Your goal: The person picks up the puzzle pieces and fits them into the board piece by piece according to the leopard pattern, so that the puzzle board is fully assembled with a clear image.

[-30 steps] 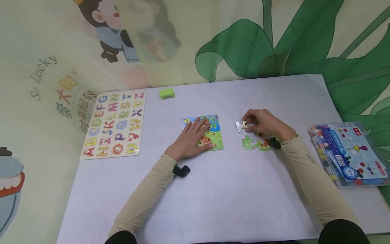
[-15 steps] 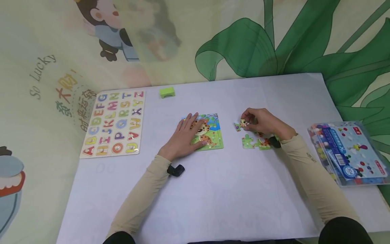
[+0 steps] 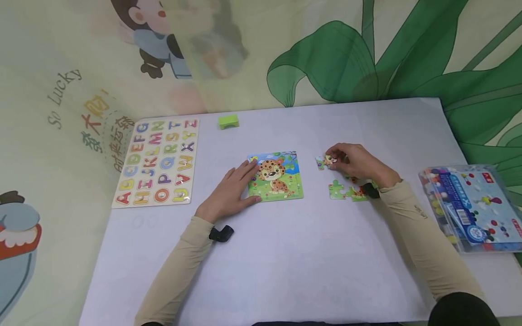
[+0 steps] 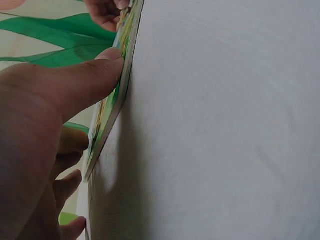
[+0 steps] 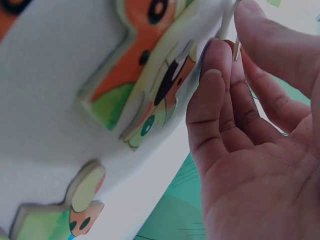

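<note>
My left hand (image 3: 228, 192) rests with extended fingers at the left edge of a square leopard picture puzzle (image 3: 281, 181). Its thumb lies on the rim of the puzzle board (image 4: 116, 102) in the left wrist view. To the right, my right hand (image 3: 352, 160) pinches a puzzle piece (image 3: 329, 160) with part of the leopard's face between thumb and fingertips. A small blue piece (image 3: 320, 163) adjoins it on the left. Below that hand lie a green puzzle piece (image 3: 336, 190) and an orange-spotted piece (image 3: 359, 194). More pieces (image 5: 142, 55) show in the right wrist view, some partly hidden by the hand in the head view.
An alphabet board (image 3: 157, 163) lies at the table's left, with a green arch block (image 3: 228, 121) at the back edge. At the right stands a clear plastic case (image 3: 473, 208) of coloured balls. A patterned wall covering borders the white table (image 3: 302, 262).
My left hand has slid left off the middle of the leopard puzzle to its edge, uncovering the picture. My right hand keeps its pinch, the held piece now close beside the blue one.
</note>
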`<state>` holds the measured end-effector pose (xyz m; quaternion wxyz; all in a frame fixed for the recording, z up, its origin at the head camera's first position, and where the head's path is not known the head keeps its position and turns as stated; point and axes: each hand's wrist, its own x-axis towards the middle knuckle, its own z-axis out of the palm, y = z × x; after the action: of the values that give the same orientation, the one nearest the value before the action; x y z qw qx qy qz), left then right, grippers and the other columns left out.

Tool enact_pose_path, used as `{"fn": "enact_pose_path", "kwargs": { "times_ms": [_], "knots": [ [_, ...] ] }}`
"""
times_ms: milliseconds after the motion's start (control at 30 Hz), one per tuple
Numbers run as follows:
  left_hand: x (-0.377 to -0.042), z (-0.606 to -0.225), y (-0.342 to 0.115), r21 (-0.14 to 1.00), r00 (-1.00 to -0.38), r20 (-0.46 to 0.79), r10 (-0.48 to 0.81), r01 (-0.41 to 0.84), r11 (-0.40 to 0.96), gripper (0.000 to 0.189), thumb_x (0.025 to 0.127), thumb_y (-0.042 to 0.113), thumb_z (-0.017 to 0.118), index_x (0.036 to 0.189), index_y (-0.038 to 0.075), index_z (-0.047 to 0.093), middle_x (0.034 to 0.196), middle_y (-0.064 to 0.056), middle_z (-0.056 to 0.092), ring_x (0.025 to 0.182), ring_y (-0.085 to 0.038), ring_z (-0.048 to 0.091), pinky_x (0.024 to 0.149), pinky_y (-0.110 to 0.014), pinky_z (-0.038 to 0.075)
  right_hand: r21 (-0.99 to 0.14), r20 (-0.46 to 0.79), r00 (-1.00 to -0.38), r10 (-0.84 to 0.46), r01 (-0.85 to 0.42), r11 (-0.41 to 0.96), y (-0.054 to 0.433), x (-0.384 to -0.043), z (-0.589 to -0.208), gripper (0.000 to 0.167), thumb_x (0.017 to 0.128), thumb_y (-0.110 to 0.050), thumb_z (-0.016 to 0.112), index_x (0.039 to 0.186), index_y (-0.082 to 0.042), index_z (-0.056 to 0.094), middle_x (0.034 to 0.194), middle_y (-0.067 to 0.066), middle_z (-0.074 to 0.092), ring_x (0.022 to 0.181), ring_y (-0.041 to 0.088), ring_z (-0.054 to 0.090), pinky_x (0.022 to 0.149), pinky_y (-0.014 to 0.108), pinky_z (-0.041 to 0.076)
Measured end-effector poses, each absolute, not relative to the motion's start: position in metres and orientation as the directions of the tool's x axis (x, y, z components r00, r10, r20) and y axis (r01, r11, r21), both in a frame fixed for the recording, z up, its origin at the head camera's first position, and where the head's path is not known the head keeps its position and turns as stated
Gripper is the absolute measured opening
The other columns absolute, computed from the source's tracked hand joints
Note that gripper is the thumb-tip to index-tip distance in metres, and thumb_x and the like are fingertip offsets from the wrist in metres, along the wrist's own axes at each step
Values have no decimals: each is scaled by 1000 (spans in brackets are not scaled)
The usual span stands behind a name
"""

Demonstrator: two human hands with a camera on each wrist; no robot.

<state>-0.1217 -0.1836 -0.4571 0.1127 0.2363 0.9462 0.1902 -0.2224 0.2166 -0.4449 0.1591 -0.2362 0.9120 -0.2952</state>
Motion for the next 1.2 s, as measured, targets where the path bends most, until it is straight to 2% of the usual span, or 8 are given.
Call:
{"fn": "enact_pose_path", "kwargs": {
  "times_ms": [233, 433, 667, 900, 1067, 1200],
  "knots": [
    [-124, -461, -186, 415, -862, -126, 492, 404, 815, 94, 99, 54, 71, 170, 11, 25, 179, -5, 17, 167, -25, 14, 135, -50, 14, -630, -140, -849, -510, -321, 707, 211, -222, -444, 35, 100, -7, 73, 133, 2, 64, 114, 16, 69, 102, 27, 62, 84, 29, 53],
    [-123, -464, -187, 431, -868, -114, 484, 395, 811, 96, 98, 54, 72, 169, 10, 25, 179, -7, 18, 166, -28, 16, 135, -52, 13, -670, -107, -827, -552, -350, 655, 185, -221, -438, 36, 102, -8, 71, 134, 4, 62, 117, 17, 69, 105, 28, 62, 89, 39, 52],
    [-124, -464, -186, 478, -876, -101, 471, 373, 796, 97, 96, 52, 76, 168, 10, 28, 177, -9, 24, 166, -27, 18, 135, -51, 13, -695, -25, -762, -647, -452, 559, 137, -217, -442, 37, 98, -8, 77, 130, 5, 64, 114, 16, 68, 101, 27, 63, 90, 42, 53],
    [-124, -465, -186, 496, -888, -72, 454, 363, 789, 105, 94, 51, 79, 169, 7, 21, 175, -12, 27, 165, -26, 22, 135, -49, 14, -720, -49, -671, -740, -490, 491, 90, -207, -446, 38, 100, -14, 75, 132, 3, 64, 112, 12, 68, 100, 23, 63, 90, 39, 54],
    [-122, -466, -186, 500, -883, -21, 470, 397, 769, 97, 93, 48, 81, 165, 5, 31, 174, -11, 30, 164, -26, 24, 134, -51, 17, -715, -65, -637, -768, -507, 481, 69, -203, -448, 37, 101, -16, 74, 131, 3, 64, 112, 11, 69, 101, 22, 64, 92, 39, 54],
    [-121, -466, -187, 474, -871, 12, 491, 437, 764, 85, 94, 46, 80, 158, 4, 43, 172, -10, 36, 161, -26, 30, 133, -52, 21, -691, -71, -642, -764, -520, 501, 59, -201, -449, 36, 101, -16, 74, 131, 2, 64, 114, 12, 69, 102, 23, 64, 94, 40, 54]
  ]
}}
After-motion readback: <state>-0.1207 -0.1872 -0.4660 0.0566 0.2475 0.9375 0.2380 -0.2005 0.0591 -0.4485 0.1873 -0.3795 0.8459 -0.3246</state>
